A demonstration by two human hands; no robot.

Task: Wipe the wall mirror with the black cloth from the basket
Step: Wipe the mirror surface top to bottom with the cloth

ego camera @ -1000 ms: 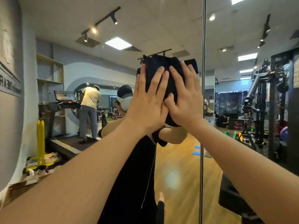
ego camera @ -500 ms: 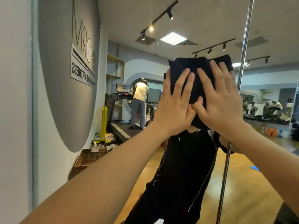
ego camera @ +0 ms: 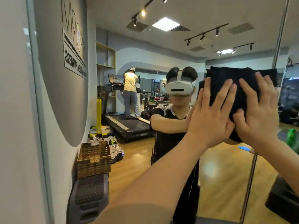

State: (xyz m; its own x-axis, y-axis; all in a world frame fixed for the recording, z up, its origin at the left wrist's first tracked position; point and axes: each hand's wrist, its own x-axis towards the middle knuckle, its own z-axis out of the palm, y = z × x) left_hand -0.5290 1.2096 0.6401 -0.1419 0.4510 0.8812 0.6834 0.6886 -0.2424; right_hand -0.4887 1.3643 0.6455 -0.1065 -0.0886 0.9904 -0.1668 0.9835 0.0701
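Folded knit black cloth [ego camera: 241,88], shifted rightward, under flat hands on smooth mirror [ego camera: 202,167]

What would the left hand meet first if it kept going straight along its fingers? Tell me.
The left hand lies flat with its fingers pointing up, already pressing the black cloth against the wall mirror. Sliding up, it would cross more cloth to its top edge, then probably bare glass; nothing else shows there.
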